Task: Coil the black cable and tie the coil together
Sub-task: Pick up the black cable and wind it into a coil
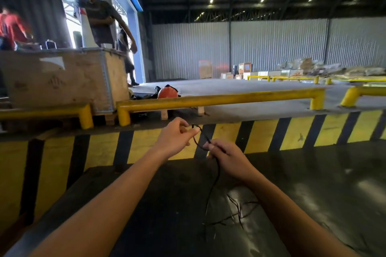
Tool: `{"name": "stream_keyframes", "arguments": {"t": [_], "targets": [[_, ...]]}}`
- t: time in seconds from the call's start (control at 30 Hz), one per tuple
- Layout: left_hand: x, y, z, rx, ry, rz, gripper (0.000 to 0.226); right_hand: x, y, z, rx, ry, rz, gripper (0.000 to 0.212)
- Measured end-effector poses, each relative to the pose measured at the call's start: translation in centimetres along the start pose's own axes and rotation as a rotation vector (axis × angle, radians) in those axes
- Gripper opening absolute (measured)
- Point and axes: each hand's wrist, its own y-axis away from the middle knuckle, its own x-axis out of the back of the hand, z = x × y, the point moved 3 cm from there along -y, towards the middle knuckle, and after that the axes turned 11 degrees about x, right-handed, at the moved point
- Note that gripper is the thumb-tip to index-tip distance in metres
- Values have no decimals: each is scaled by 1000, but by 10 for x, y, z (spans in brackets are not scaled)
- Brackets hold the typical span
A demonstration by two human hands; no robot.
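Note:
A thin black cable runs between both hands in the middle of the head view. My left hand pinches the cable's end between thumb and fingertips. Just to its right and a little lower, my right hand is closed around the cable. A short loop of cable arcs between the two hands. From my right hand the cable hangs down and lies in loose strands on the dark surface below.
A yellow-and-black striped wall stands right behind my hands, with yellow guard rails on top. At the left are a wooden crate and people standing. An orange object lies beyond the rail. Boxes line the far wall.

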Motion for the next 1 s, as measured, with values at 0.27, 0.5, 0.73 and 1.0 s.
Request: {"name": "stream_keyframes", "arguments": {"t": [0.27,0.5,0.73,1.0], "targets": [[-5,-13,22,-103,44,-265,65,49,-24,-16,40,-310,-127,25],[-16,-28,19,138,526,-206,31,62,-27,6,-37,-662,13,25],[-43,-10,20,198,1103,-457,39,56,-3,67,-277,-300,271,27],[-50,-21,48,38,1233,-318,37,-17,43,66,-169,-99,-278,31]]}}
